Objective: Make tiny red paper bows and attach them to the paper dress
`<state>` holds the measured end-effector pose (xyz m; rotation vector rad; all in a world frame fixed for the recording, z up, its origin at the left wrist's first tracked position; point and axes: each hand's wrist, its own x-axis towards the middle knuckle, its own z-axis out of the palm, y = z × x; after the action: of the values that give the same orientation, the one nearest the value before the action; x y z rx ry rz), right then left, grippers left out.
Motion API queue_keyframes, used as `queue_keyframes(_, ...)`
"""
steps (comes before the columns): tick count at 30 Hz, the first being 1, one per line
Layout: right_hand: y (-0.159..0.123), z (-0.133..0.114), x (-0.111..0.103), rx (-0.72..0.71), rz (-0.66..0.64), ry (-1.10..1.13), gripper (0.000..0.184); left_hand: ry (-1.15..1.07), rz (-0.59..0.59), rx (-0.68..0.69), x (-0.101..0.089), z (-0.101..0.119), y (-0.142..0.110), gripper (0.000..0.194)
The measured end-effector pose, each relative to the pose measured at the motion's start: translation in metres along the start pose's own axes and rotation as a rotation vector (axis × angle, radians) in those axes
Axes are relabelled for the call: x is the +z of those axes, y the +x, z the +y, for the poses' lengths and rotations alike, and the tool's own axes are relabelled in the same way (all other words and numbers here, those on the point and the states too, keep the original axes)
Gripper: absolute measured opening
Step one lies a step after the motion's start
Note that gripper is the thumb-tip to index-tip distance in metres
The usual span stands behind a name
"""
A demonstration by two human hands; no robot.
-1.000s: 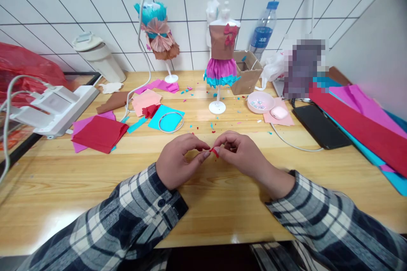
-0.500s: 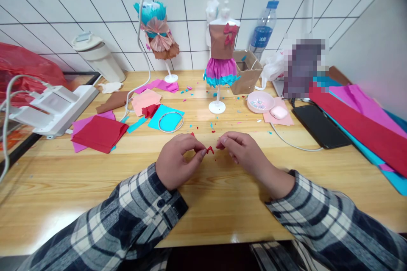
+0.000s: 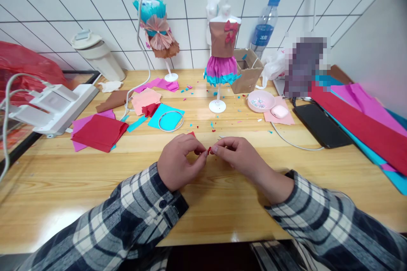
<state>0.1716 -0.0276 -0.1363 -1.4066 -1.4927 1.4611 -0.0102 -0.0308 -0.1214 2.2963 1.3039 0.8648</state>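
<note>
A wooden surface (image 3: 229, 207) spans the view. Standing on it, toward the tiled wall (image 3: 114, 8), is a dress form (image 3: 223, 42) in a brown top and magenta skirt, left of a water bottle (image 3: 263, 31). Nearer are the left hand (image 3: 181, 161) and right hand (image 3: 243, 156), then red paper squares (image 3: 100, 132) and a pink bowl (image 3: 261, 109). Smallest is a red paper scrap (image 3: 209, 150) between the hands, pinched in the fingers of both, above the surface.

Left hand (image 3: 182, 161) and right hand (image 3: 243, 159) pinching small red paper piece (image 3: 209, 150), dressed mini mannequin (image 3: 223, 40) beyond, wooden table (image 3: 229, 216)
</note>
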Motion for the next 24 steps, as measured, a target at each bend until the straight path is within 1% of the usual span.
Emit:
queue_keyframes(4, -0.001, -0.001, 0.002, -0.034, -0.004, -0.033, 0.023, -0.029, 0.010, -0.032, 0.001, 0.000, 0.000, 0.009)
queue_keyframes(8, -0.002, -0.002, 0.004, -0.047, 0.003, -0.054, 0.023, -0.079, 0.009, -0.116, 0.001, 0.001, 0.001, 0.012)
queue_keyframes(14, -0.002, -0.001, 0.004, -0.057, 0.003, -0.070, 0.027, -0.293, -0.062, -0.259, -0.001, 0.000, 0.003, 0.015)
queue_keyframes(17, -0.002, -0.001, 0.004, -0.070, 0.003, -0.084, 0.029, -0.350, -0.061, -0.309, -0.001, -0.001, 0.004, 0.016)
queue_keyframes(18, -0.002, -0.001, 0.004, -0.092, 0.016, -0.106, 0.028, -0.361, -0.056, -0.320, -0.001, -0.001, 0.004, 0.016)
queue_keyframes(20, -0.005, 0.000, 0.004, -0.177, 0.081, -0.198, 0.023, -0.375, -0.047, -0.336, -0.001, -0.001, 0.004, 0.017)
queue_keyframes(22, -0.009, -0.001, 0.003, -0.319, 0.183, -0.353, 0.017, -0.396, -0.051, -0.362, 0.000, -0.003, 0.003, 0.018)
queue_keyframes(24, -0.014, -0.002, 0.001, -0.473, 0.274, -0.517, 0.015, -0.456, -0.068, -0.413, 0.002, -0.005, 0.003, 0.019)
